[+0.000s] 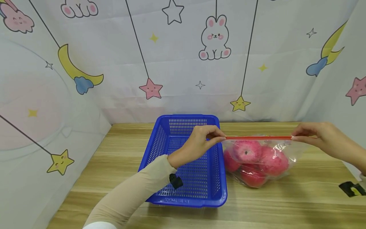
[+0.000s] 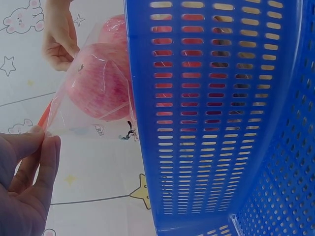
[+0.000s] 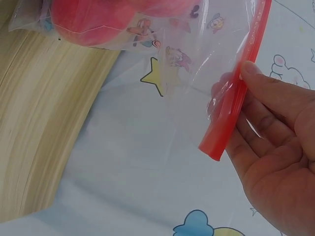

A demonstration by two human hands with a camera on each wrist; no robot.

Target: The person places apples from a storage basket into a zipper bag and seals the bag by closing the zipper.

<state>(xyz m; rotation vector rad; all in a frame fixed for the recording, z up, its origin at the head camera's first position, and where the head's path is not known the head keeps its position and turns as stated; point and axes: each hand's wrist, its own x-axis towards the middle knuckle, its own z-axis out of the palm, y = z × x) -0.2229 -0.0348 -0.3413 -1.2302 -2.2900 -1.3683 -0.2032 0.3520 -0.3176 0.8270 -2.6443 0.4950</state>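
A clear zip bag point(image 1: 294, 156) with a red seal strip holds several pinkish-red apples point(image 1: 274, 160). Its strip is stretched level between both hands. My left hand point(image 1: 197, 143) pinches the strip's left end, just above the basket's right rim. At the other side, my right hand point(image 1: 323, 138) pinches the strip near its right end, between thumb and fingers. The right wrist view shows the red strip point(image 3: 238, 93) running past the thumb, with a short end sticking out below. Small cartoon prints mark the bag. Beside it stands a blue plastic basket point(image 1: 221, 181).
The basket has slotted walls and sits left of the bag on a wood-grain table point(image 1: 257, 210). Behind the table hangs a white cloth backdrop point(image 1: 177, 63) with cartoon rabbits, stars and moons. Cloth also covers both sides.
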